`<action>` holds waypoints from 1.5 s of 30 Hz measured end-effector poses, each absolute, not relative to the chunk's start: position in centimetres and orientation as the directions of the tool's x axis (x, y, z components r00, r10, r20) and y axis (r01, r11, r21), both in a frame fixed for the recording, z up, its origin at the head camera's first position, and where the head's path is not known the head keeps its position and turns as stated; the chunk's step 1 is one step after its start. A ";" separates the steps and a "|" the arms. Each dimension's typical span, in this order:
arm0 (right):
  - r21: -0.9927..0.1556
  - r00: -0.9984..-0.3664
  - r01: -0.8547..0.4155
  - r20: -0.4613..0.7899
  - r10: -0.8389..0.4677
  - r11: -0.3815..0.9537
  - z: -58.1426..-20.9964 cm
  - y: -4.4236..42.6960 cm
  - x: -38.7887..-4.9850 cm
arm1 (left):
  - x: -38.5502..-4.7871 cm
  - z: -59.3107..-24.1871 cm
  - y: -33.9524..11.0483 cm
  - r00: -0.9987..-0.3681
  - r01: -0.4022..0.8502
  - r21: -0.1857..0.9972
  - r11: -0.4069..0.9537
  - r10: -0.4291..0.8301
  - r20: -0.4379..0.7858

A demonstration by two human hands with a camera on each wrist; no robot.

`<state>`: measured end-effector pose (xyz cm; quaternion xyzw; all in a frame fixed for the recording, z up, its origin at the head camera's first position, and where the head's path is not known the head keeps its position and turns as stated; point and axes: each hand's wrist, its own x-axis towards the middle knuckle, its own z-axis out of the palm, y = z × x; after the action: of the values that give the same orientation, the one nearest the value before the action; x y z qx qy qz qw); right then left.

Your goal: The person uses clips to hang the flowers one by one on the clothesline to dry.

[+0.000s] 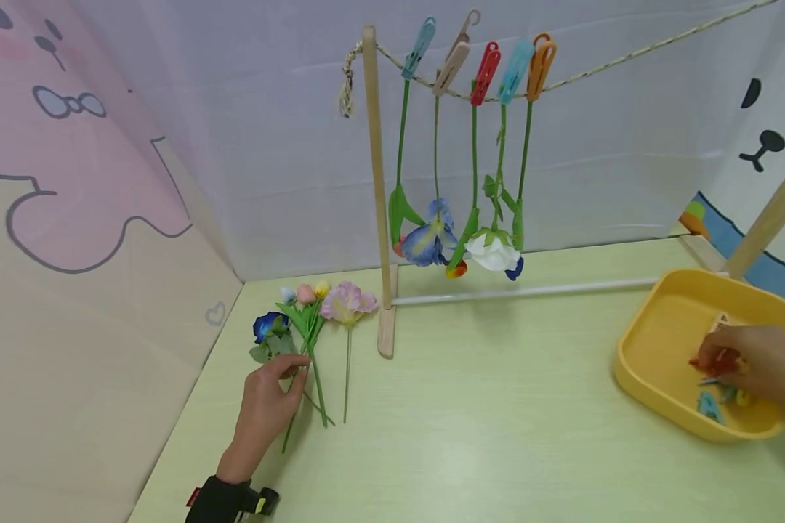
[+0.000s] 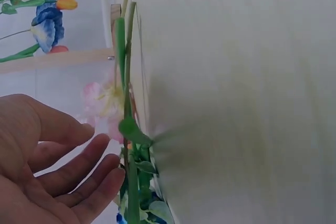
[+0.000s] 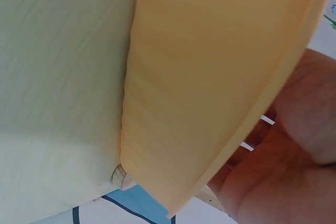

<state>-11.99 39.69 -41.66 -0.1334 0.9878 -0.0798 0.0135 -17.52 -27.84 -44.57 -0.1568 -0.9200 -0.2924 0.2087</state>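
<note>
My left hand (image 1: 276, 396), fingers loosely bent, is at the stems of artificial flowers lying on the table. In the left wrist view a gap shows between the fingertips and the green stems (image 2: 129, 66). The flowers there are a blue rose (image 1: 270, 326), small tulips including a pink one (image 1: 305, 293), and a pink-purple flower (image 1: 347, 303). My right hand (image 1: 755, 359) reaches into a yellow basket (image 1: 647, 363), fingers down among clothespins, over red ones (image 1: 726, 363) and beside a teal one (image 1: 709, 407). The basket's wall hides its fingertips in the right wrist view.
A rope (image 1: 602, 70) runs from a wooden post (image 1: 374, 160) to the upper right. Clothespins, such as a red one (image 1: 485, 73), hold several flowers upside down on it, including a white one (image 1: 493, 252). A white rod (image 1: 530, 292) crosses the table's back.
</note>
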 end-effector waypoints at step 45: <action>-0.240 -0.939 -0.344 0.065 -0.338 0.908 -43.0 37.0 -12.8 | -18.5 -44.4 -25.8 -0.717 0.609 0.045 0.792 0.525 0.458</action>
<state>-12.78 36.96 -42.95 -0.1746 0.9766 -0.1249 -0.0110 -18.53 -25.75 -44.42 -0.3075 -0.9215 -0.0965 0.2165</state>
